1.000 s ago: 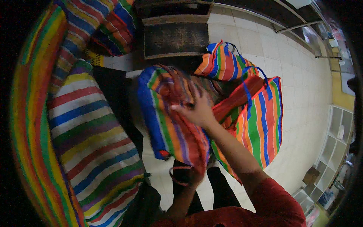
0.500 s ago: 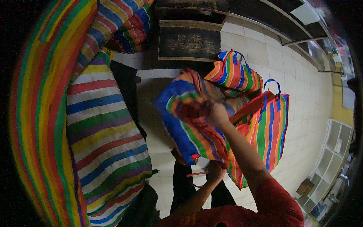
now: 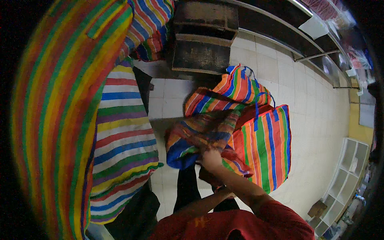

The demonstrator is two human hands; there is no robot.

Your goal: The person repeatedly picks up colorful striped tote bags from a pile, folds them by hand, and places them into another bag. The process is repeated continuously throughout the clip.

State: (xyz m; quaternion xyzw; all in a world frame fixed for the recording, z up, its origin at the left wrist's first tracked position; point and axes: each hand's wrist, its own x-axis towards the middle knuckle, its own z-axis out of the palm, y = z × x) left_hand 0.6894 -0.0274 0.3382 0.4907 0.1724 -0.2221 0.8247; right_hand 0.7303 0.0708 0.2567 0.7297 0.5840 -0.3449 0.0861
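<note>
The person's right hand (image 3: 211, 159) was curled into a fist around a gathered fold of a crumpled multicolour striped bag (image 3: 182, 154), the fabric bunching toward the knuckles, though blur hid the separate fingers. That bag sat slack and folded in front of the person's dark-trousered legs (image 3: 187, 186), its blue end turned to the left. The left hand (image 3: 228, 193) was lower and nearer the body, mostly tucked beneath the right forearm — whether it pinched anything, I could not tell. Touching the crumpled bag on its right stood a striped tote with blue handles (image 3: 262, 150), its mouth partly open on a red inside; just behind, another orange, blue and green striped bag (image 3: 248, 88) leaned over. To the left, well apart from both hands, a white bag with coloured bands (image 3: 124, 120) stood beside a tall bulging bag in yellow, green and red stripes (image 3: 60, 100). Beyond the work were a worn dark box (image 3: 202, 54) and pale floor tiles (image 3: 312, 120) — and, at the far right, a white cubby shelf (image 3: 348, 168) with a brown carton (image 3: 317, 209) near its lower end.
</note>
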